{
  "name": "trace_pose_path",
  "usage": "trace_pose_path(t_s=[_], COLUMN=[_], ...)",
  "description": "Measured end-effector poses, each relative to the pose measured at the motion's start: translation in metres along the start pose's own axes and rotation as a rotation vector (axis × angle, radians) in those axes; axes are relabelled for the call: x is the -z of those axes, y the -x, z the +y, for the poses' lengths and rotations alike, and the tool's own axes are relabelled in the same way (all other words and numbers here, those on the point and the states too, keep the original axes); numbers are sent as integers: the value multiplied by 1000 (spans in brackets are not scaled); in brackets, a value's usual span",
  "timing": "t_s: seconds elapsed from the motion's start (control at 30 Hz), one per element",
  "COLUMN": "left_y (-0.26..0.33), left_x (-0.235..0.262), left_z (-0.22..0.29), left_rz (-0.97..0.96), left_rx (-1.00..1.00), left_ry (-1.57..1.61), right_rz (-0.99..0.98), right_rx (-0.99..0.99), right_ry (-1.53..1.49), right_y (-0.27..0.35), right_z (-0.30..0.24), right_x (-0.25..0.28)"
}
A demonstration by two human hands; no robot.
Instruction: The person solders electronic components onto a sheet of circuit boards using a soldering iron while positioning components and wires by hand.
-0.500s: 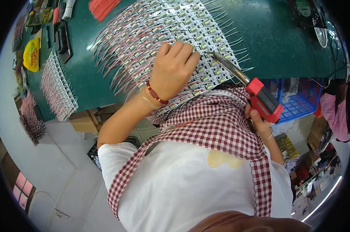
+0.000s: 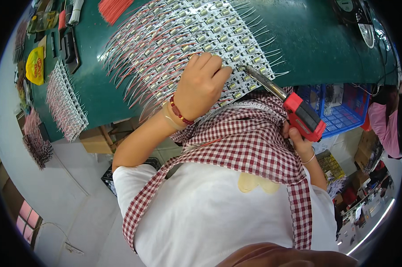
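Observation:
A sheet of white circuit boards [image 2: 223, 46] lies on the green tabletop, dotted with small pale components and fringed with thin red, white and dark wires. My left hand [image 2: 202, 80] rests over its near part, fingers curled and closed at the tips; whatever they pinch is hidden under the hand. In my right hand [image 2: 300, 141] is a red and black soldering iron [image 2: 303, 116], gripped by its handle near my apron. Its metal tip slants down to the boards just right of my left fingertips. I cannot tell whether the tip touches.
Left on the table stands another wired board sheet [image 2: 65, 102], near a yellow bag [image 2: 35, 66] and a black-handled tool [image 2: 71, 49]. A bundle of red wires [image 2: 114, 9] lies at the back. A blue crate [image 2: 343, 113] sits below the table edge at right.
The board sheet and table edge sit slightly higher in view. My left hand and the iron's tip have shifted a little toward me; both grips look the same.

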State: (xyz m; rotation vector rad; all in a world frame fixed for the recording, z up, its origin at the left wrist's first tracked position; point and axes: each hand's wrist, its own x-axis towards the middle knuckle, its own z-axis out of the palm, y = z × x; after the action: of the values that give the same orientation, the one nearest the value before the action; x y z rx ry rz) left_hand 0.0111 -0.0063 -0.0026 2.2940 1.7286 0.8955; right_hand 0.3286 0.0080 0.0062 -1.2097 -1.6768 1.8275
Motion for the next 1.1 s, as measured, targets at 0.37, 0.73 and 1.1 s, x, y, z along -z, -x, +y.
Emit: trace_pose_path(t_s=[0.37,0.73,1.1], left_y=[-1,-2,-4], left_x=[0,0,4], left_z=[0,2,1], left_rz=[-15,-18,-43], left_rx=[15,9,-18], left_ry=[6,-17,-61], right_rz=[-26,-13,-32], right_rx=[-7,104,23], right_ry=[95,158,-1], right_y=[2,-5,3], right_z=[2,4,10], right_x=[3,0,4])
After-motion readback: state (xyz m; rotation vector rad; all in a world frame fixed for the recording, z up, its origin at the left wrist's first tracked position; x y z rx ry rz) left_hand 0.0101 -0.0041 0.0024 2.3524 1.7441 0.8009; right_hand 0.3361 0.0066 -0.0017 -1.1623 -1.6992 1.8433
